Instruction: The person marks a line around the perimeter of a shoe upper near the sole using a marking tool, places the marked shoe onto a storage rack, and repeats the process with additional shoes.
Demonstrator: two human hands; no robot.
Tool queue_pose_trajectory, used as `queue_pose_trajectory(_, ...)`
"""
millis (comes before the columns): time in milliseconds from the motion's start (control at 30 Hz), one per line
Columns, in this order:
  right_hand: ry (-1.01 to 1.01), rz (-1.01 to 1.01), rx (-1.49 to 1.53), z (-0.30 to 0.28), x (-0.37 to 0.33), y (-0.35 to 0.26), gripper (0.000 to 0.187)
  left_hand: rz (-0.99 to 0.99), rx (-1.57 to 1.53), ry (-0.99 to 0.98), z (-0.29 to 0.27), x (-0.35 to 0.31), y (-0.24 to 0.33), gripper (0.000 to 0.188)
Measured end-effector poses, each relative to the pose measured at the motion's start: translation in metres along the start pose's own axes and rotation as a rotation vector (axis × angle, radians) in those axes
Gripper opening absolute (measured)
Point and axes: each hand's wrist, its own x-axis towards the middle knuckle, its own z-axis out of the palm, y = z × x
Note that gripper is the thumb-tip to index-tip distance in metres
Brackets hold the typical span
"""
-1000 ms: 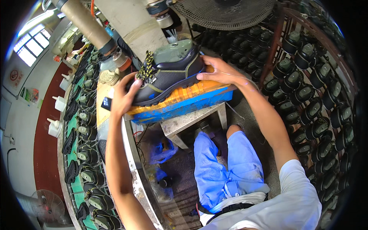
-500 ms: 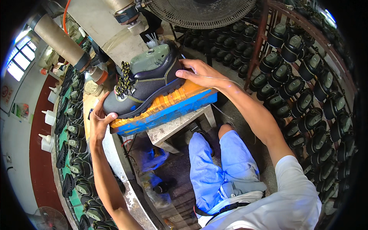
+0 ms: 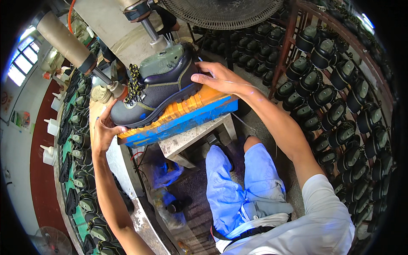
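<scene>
A black leather work shoe (image 3: 165, 91), with yellow stitching, yellow-and-black laces and a green last (image 3: 162, 61) inside, rests sole down on an orange ribbed pad (image 3: 197, 101) over a blue base (image 3: 187, 120). My left hand (image 3: 103, 128) wraps the toe, thumb low against the sole's edge. At the heel, my right hand (image 3: 217, 77) grips with the thumb on the near side and fingers behind. One press rod (image 3: 103, 76) reaches down to the front of the shoe with a reddish end pad (image 3: 122, 91). A second rod (image 3: 149, 30) comes down at the top of the last.
Racks of similar shoes on lasts (image 3: 325, 87) stand to the right. On the left, a green-surfaced bench (image 3: 79, 219) carries more shoes and loose soles, beside white bottles (image 3: 49, 156). A large fan (image 3: 223, 12) is at the top; a pale stool (image 3: 180, 146) stands below the press base.
Both press rods have extended downward, one to the shoe's front and the other to the last's top. My hands remain at toe and heel. The whole view has shifted slightly.
</scene>
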Motion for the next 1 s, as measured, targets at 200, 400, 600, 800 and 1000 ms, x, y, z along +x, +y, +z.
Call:
queue_pose_trajectory(200,0.101,-0.103,-0.021,-0.001,-0.003,0.019,0.063,-0.003,0.096,0.004,0.01,-0.006,0.018,0.103)
queue_pose_trajectory(400,0.677,0.064,0.191,0.002,-0.094,0.061,0.069,0.084,0.389,0.343,0.057,-0.07,0.01,0.085)
queue_pose_trajectory(600,0.632,0.469,0.443,0.068,-0.176,0.14,0.037,0.345,0.616,0.759,0.19,-0.102,0.022,0.059)
queue_pose_trajectory(800,0.567,0.043,0.416,0.052,-0.176,0.008,0.038,0.616,0.73,0.541,0.279,-0.117,0.011,0.051)
queue_pose_trajectory(1000,0.354,-0.637,-0.548,0.043,-0.152,-0.105,0.021,0.626,0.86,0.469,0.345,-0.082,0.019,0.053)
